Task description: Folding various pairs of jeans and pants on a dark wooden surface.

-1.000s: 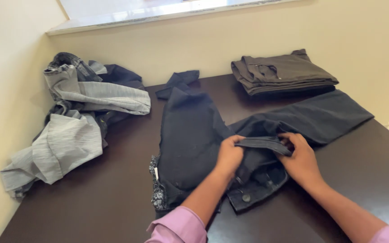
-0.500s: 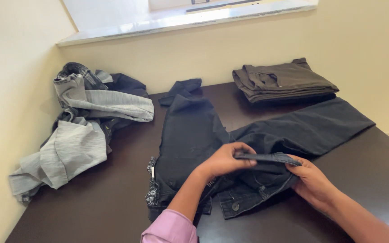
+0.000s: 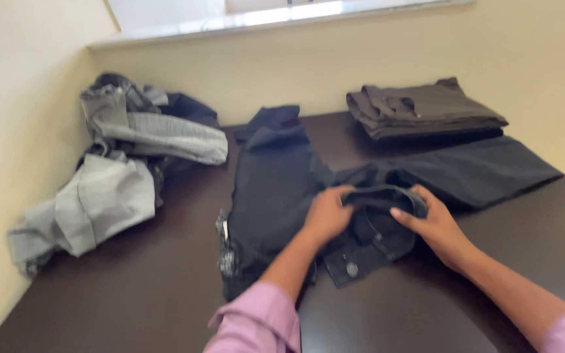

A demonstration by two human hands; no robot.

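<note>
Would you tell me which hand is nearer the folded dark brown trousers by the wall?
Right. The right hand lies below the folded dark brown trousers; the left hand is farther left.

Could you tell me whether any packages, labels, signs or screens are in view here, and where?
None that I can make out: only clothes on the dark brown wooden table. Both hands grip the waistband of the black denim trousers; no tag on it is clear enough to tell.
</note>
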